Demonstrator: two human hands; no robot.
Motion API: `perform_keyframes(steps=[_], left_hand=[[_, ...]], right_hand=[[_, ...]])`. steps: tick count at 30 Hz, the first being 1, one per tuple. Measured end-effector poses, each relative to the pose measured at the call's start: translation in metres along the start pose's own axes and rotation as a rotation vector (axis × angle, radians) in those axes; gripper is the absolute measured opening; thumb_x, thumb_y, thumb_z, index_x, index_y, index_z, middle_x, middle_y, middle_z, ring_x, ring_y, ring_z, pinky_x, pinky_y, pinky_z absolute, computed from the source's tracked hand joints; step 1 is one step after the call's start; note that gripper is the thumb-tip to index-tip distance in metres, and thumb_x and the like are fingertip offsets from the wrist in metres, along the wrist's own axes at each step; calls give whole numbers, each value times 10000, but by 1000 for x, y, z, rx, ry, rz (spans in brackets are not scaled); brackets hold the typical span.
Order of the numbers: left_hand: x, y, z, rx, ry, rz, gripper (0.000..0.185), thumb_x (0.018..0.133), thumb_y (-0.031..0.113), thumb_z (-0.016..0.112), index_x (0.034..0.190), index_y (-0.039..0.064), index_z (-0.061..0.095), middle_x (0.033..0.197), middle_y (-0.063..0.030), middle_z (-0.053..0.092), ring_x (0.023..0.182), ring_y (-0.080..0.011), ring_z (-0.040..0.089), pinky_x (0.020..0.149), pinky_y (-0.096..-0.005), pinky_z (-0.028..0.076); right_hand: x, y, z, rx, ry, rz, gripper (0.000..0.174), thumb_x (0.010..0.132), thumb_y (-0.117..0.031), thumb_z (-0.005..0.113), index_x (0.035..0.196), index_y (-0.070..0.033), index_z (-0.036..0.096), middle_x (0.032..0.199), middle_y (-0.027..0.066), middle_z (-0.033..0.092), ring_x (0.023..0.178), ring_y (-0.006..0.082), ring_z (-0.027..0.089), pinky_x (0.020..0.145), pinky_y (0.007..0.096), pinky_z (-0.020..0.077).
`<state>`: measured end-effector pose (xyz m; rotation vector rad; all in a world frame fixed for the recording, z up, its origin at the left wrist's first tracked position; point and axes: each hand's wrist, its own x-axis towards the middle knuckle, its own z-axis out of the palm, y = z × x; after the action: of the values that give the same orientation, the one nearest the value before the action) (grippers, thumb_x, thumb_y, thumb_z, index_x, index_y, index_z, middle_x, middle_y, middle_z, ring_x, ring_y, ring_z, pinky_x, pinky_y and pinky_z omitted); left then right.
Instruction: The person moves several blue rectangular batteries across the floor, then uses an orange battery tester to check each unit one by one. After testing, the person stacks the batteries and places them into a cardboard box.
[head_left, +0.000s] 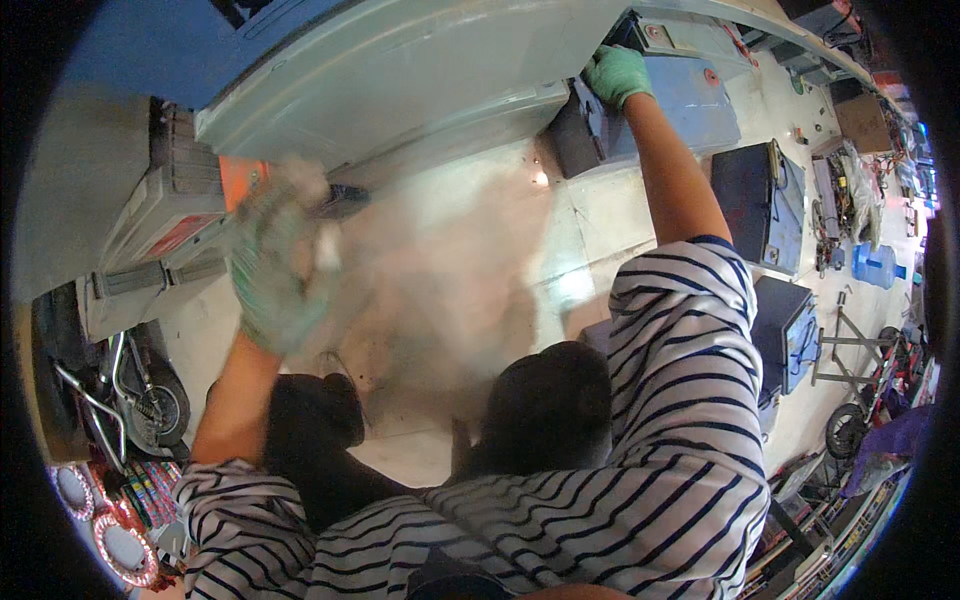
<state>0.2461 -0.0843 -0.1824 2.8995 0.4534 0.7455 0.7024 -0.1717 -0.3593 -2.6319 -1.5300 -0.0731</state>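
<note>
My left hand (277, 277) wears a thin green glove and is blurred by motion. It is raised at the left, in front of an orange panel (241, 180). A small dark object (345, 200) shows just past its fingers; I cannot tell whether the hand touches it. My right hand (621, 75), gloved in green too, reaches far forward. Its fingers curl at the upper edge of a blue-grey metal box (686, 101), close to the corner of a pale grey panel (420, 82). What those fingertips hold is hidden.
Dark blue boxes with handles (759, 206) (784, 334) stand on the tiled floor (607, 214) at the right. Beyond lie cables (844, 187), a blue water jug (877, 266) and a small wheeled frame (847, 427). A motorbike wheel (161, 412) is at left. A hazy smear blurs the centre.
</note>
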Motion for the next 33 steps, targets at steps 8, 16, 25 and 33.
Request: perform_keyframes(steps=[8,16,25,33], left_hand=[[98,-14,-16,383,237,437,356,815,112,625,1168,114,581,1256,-54,563,1187,-255,501,987,-380,391],[126,-49,4,524,231,607,278,796,149,626,1073,180,620,1223,53,581,1154,-147,516,965,-342,443],[125,-50,0,556,168,649,230,838,165,587,1064,174,624,1219,13,589,1165,-179,512,994,-362,395],[123,-47,3,508,191,635,250,804,145,600,1053,162,618,1207,15,582,1155,-172,502,1006,-376,368]], right_hand=[[-13,-8,2,17,30,-9,424,883,-382,372,887,-112,700,919,171,661,909,371,612,797,471,475],[-155,10,-26,225,-72,-365,251,844,-265,527,786,-61,660,868,170,636,892,354,570,806,468,435],[-135,106,-29,124,341,141,422,869,-318,553,1215,-78,554,1250,159,546,1146,328,513,963,423,399],[-84,146,-46,50,-158,738,746,808,-688,377,1263,-120,541,1304,158,511,1227,319,457,981,477,378]])
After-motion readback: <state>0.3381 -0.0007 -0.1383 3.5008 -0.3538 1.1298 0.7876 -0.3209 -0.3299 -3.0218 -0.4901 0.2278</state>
